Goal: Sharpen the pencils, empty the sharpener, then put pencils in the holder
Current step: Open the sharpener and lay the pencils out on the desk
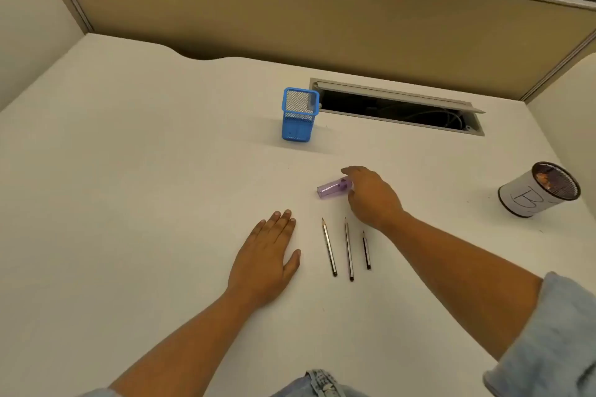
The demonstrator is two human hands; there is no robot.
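Three pencils lie side by side on the white desk, tips pointing away from me: a left one point(329, 247), a middle one point(348, 249) and a shorter right one point(366, 250). Beyond them lies a clear purple sharpener point(330, 189) on its side. My right hand point(371, 195) is at the sharpener's right end, fingers curled around it. My left hand point(266, 259) rests flat on the desk, left of the pencils, fingers straight. A blue mesh pencil holder point(298, 114) stands upright farther back.
A round mesh bin point(537, 190) wrapped in white paper, with shavings inside, stands at the right. Behind the holder, a cable slot point(400, 108) in the desk stands open. A beige partition point(322, 10) closes off the back.
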